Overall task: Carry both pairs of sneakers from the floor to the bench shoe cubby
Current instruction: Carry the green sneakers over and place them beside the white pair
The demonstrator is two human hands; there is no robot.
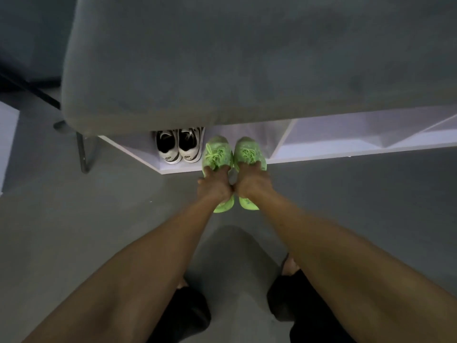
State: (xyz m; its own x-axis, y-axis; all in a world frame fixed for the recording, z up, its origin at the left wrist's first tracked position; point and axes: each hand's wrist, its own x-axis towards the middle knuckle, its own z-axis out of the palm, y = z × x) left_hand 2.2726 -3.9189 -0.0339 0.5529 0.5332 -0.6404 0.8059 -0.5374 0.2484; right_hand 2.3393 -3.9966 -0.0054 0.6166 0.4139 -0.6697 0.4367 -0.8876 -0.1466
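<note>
A pair of black-and-white sneakers [178, 147] stands side by side inside the left end of the white bench cubby [321, 154], heels toward me. Two neon green sneakers are held toes-first at the cubby's front edge, just right of that pair. My left hand [214, 186] grips the left green sneaker [217, 152] at its opening. My right hand [252, 181] grips the right green sneaker [249, 151] the same way. Their heels stick out below my wrists, over the floor.
A grey cushion [247, 58] tops the bench and overhangs the cubby. A slanted white divider [286, 137] splits the cubby to the right. A thin metal bench leg [82, 154] stands at the left. Grey floor [74, 219] lies below, with my black slippers near the bottom edge.
</note>
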